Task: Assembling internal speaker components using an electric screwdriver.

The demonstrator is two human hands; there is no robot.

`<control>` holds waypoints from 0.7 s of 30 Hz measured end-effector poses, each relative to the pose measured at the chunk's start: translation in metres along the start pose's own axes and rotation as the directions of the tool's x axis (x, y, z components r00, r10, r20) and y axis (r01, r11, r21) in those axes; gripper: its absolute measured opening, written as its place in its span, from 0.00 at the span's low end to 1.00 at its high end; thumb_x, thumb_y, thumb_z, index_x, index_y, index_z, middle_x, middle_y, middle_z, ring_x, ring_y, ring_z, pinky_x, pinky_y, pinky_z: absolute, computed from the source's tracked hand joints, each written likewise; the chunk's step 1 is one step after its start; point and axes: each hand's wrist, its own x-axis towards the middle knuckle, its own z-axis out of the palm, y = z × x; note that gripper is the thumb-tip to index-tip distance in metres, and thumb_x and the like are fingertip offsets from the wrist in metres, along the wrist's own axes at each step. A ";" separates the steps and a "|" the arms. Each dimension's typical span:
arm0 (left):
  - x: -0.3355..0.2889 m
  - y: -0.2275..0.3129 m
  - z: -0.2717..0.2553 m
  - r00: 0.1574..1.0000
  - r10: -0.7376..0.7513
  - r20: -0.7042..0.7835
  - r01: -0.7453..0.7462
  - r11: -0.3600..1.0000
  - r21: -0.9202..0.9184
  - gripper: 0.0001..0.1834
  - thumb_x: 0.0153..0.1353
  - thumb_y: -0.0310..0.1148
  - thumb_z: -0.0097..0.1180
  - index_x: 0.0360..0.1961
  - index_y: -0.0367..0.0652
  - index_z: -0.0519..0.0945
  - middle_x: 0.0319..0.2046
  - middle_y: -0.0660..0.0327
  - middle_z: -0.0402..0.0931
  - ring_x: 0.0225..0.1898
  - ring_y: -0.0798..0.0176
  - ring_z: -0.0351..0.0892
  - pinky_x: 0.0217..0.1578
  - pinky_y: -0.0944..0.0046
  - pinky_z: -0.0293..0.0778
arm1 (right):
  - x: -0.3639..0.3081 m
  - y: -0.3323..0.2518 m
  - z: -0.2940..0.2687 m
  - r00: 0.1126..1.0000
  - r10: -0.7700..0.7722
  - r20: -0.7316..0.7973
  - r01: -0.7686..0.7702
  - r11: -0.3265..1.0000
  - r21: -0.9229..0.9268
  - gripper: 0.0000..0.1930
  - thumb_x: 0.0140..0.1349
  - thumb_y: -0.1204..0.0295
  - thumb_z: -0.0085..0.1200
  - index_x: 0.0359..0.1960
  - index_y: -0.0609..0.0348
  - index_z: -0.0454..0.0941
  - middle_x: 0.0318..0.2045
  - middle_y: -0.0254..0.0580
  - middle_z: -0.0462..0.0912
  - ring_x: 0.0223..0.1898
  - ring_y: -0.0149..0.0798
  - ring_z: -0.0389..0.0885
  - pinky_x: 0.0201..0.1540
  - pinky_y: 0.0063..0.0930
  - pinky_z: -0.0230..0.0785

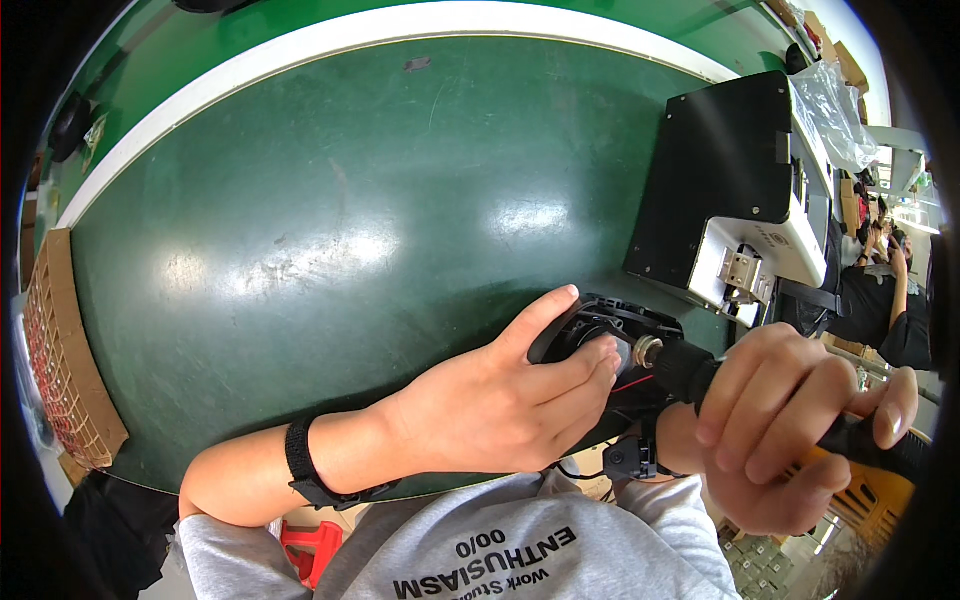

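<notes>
My left hand is closed on a black plastic housing, thumb at its far left rim and fingers bent over its middle. A round greyish face shows in part under those fingers; the rest of the housing is hidden. My right hand wraps round the dark grip of an electric screwdriver, which has a yellow rear body. Its metal-collared nose points left at the housing, close to my left fingertips. Whether the bit touches a screw is hidden. A thin red line, perhaps a wire, shows beside the housing.
A black box-shaped machine with a white front and metal fitting stands right of the housing. Clear plastic bag lies behind it. A cardboard tray with dividers is at the green table's left edge. Another person sits far right.
</notes>
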 end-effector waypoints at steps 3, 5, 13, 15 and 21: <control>0.000 0.000 0.002 1.000 0.001 -0.012 0.000 1.000 0.004 0.10 0.58 0.32 0.59 0.40 0.45 0.86 0.44 0.67 0.81 0.55 0.68 0.79 0.65 0.37 0.70 | 0.000 0.001 0.000 1.000 0.007 0.004 -0.007 1.000 0.008 0.15 0.73 0.65 0.53 0.55 0.51 0.63 0.18 0.30 0.73 0.15 0.25 0.71 0.16 0.18 0.69; 0.000 0.000 0.002 1.000 -0.006 -0.023 0.006 1.000 -0.020 0.09 0.58 0.32 0.60 0.38 0.45 0.86 0.43 0.67 0.81 0.54 0.68 0.80 0.65 0.37 0.70 | -0.001 0.004 0.002 1.000 0.009 0.014 -0.009 1.000 0.018 0.16 0.72 0.65 0.54 0.55 0.50 0.63 0.18 0.30 0.74 0.15 0.25 0.71 0.17 0.18 0.70; 0.000 0.000 0.002 0.999 -0.019 -0.040 0.018 0.999 -0.033 0.08 0.57 0.32 0.61 0.37 0.45 0.86 0.41 0.67 0.81 0.53 0.68 0.80 0.65 0.37 0.70 | -0.001 0.004 0.001 0.999 0.020 0.028 -0.021 1.000 0.020 0.17 0.72 0.65 0.54 0.56 0.51 0.62 0.19 0.31 0.74 0.15 0.26 0.71 0.16 0.18 0.69; 0.000 0.001 0.002 0.999 -0.020 -0.041 0.019 0.999 -0.033 0.07 0.57 0.32 0.61 0.37 0.45 0.85 0.41 0.67 0.81 0.53 0.68 0.80 0.65 0.37 0.70 | -0.001 0.005 0.001 0.999 0.023 0.032 -0.024 1.000 0.014 0.16 0.72 0.65 0.54 0.56 0.51 0.63 0.19 0.31 0.74 0.15 0.26 0.71 0.16 0.18 0.69; 0.000 0.001 0.002 0.999 -0.023 -0.037 0.022 0.999 -0.042 0.08 0.57 0.31 0.60 0.37 0.45 0.86 0.42 0.67 0.81 0.53 0.69 0.80 0.65 0.37 0.70 | -0.001 0.005 0.001 0.999 0.027 0.039 -0.027 1.000 0.012 0.15 0.73 0.67 0.53 0.56 0.51 0.63 0.19 0.32 0.74 0.14 0.26 0.71 0.16 0.19 0.67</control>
